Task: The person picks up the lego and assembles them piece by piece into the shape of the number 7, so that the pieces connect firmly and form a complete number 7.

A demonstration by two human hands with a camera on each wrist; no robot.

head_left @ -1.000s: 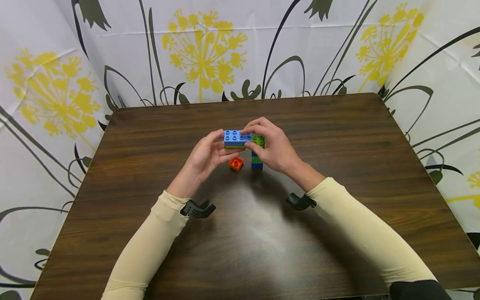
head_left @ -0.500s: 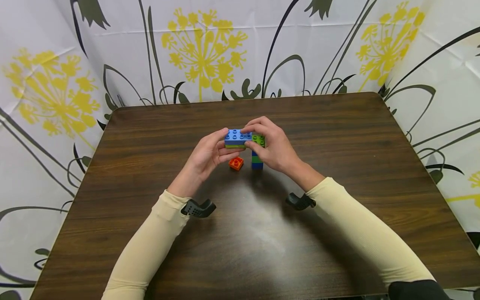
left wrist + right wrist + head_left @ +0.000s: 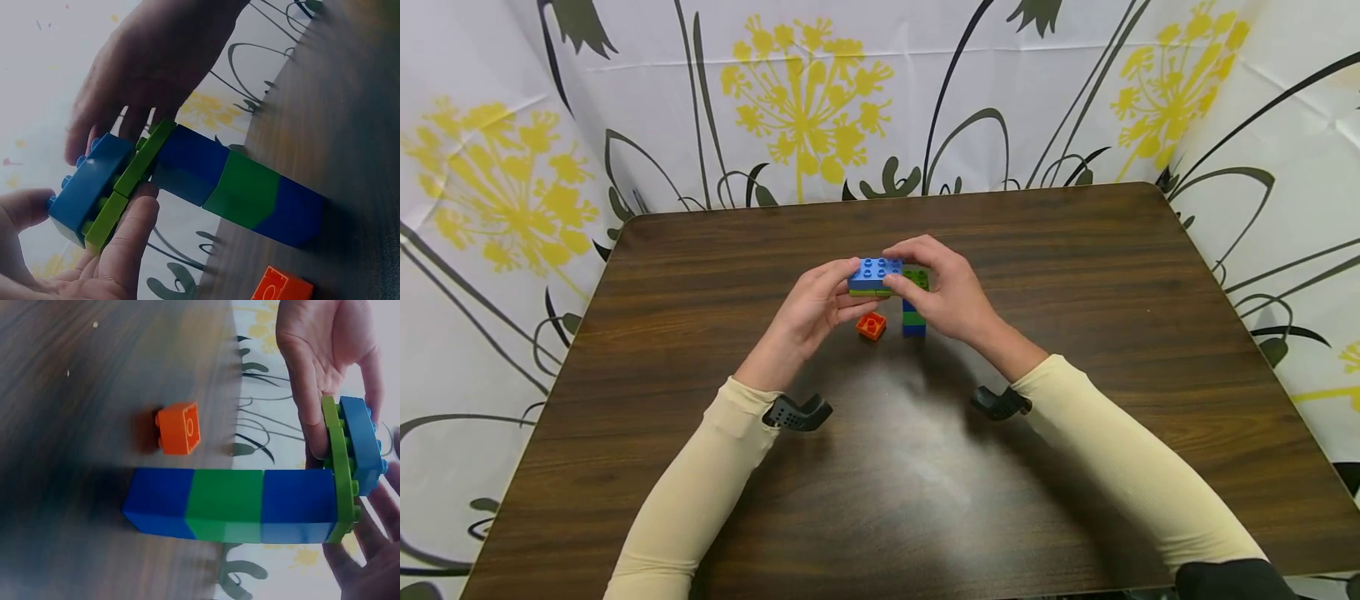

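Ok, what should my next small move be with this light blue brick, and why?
Probably press the light blue brick straight down onto the lime plates: both wrist views show studs in the gap, and your left fingers sit below.

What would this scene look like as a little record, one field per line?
Left hand: thumb on light blue brick, fingers under lime-green pieces
Right hand: pinches the brick's other end
Tower: blue, green, blue, upright on table
Gap: studs show between brick and lime-green pieces
Orange brick: upside down beside tower
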